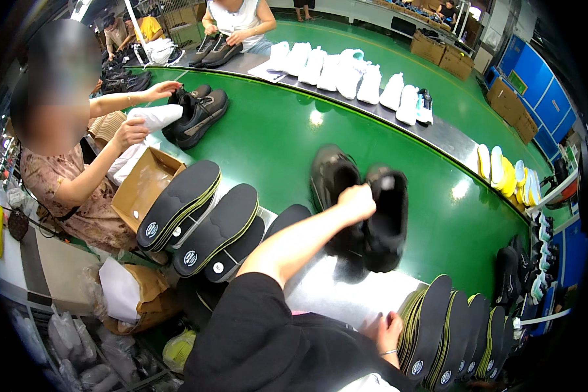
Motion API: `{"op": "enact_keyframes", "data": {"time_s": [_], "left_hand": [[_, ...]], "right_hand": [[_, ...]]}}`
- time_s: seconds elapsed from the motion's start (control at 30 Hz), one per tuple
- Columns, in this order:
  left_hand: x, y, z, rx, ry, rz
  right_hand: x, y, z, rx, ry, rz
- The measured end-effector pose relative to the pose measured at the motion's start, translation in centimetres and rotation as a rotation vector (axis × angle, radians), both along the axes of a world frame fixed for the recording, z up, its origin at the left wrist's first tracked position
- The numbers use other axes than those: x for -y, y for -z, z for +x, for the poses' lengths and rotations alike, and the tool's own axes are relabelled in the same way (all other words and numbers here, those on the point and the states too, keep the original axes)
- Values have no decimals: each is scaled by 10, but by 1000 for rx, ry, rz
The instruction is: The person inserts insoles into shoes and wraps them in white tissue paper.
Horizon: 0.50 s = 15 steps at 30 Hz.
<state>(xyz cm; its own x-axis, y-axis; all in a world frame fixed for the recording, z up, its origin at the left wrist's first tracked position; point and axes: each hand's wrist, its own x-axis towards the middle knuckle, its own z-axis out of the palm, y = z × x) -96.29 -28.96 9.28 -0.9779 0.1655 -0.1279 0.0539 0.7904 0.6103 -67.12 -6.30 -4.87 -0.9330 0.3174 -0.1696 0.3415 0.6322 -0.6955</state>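
Observation:
My left hand (358, 202) reaches out over the green work surface, its fingers closed on the collars of a pair of dark shoes (387, 225). The shoes stand side by side, slightly blurred, with their openings facing me. Close to my body, my right hand (389, 332) has its fingers apart and holds nothing that I can see. It is right beside a stack of black insoles (426, 320) with yellow-green edges, perhaps touching it. Several similar stacks run on to the right of it.
More insole stacks (183, 202) lie left of my arm, beside an open cardboard box (149, 186). A co-worker at the left holds white paper (155, 117) near another dark pair (199, 114). White shoes (349, 73) line the far ledge; yellow and white insoles (506, 173) stand at right.

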Motion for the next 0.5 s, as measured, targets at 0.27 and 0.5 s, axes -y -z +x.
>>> {"op": "enact_keyframes", "data": {"time_s": [0.27,0.5], "left_hand": [[0,-81,-50,-444,-32,55],[-81,-192,164,-216,1600,907]], "right_hand": [[15,-5,8,60,-225,316],[-25,23,12,14,-466,243]]}}
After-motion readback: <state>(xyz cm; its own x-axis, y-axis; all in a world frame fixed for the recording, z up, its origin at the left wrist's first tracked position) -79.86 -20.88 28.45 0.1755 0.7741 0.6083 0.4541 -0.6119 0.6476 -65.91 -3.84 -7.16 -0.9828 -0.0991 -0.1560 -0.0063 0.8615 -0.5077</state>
